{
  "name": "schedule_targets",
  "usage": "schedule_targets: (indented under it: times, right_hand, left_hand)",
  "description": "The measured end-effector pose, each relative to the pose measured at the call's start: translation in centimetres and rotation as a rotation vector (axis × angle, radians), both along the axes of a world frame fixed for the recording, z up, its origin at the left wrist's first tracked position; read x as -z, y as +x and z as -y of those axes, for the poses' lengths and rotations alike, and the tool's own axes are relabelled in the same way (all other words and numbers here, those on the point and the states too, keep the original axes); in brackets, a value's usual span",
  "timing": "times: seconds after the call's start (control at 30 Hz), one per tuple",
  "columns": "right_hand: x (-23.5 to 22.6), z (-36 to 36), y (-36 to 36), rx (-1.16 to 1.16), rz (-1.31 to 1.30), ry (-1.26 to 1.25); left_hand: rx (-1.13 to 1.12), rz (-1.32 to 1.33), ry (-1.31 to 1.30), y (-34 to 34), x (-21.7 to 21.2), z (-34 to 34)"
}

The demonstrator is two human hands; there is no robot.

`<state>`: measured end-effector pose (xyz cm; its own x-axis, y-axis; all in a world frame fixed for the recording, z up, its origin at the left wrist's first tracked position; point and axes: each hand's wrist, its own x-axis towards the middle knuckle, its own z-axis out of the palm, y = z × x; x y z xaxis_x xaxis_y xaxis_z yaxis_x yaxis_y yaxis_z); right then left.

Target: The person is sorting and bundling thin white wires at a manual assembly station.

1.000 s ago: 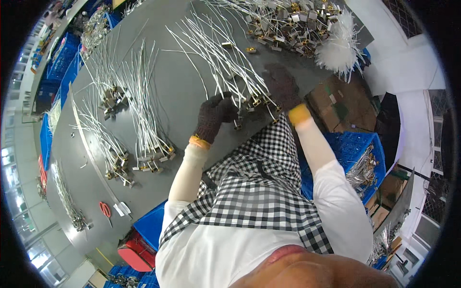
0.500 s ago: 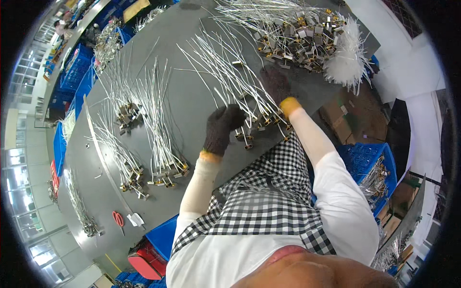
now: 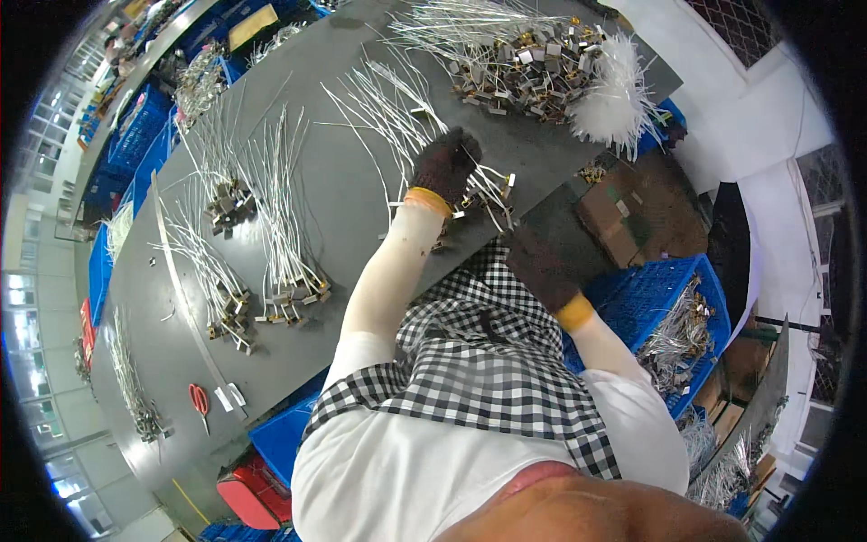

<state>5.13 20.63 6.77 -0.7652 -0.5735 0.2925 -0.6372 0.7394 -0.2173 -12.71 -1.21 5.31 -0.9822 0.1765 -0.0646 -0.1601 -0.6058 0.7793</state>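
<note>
Gloved left-hand fingers (image 3: 461,144) press a bundle of white wires (image 3: 397,113) mid-frame on the long grey table (image 3: 343,208); right hand (image 3: 539,257), grip unclear, lower right; blue crates (image 3: 655,289) around.

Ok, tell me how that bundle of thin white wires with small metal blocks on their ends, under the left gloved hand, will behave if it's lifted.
The bundle of thin white wires would probably flop and fan apart: the strands already splay across the grey table. The small metal blocks likely weigh one end down, so it hangs unevenly. Loose strands may slip from the left gloved hand.
</note>
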Motion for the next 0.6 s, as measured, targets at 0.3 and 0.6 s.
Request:
schedule_targets:
  times: [0.3, 0.6]
  right_hand:
    - [0.7, -10.2, 14.6, 0.115, 0.289, -0.08]
    - [-2.9, -9.9, 16.5, 0.209, 0.573, -0.313]
  left_hand:
    - [-0.225, -0.717, -1.428, -3.4, -3.3, 9.7]
    - [-0.513, -1.171, -2.328, -4.2, -3.1, 10.9]
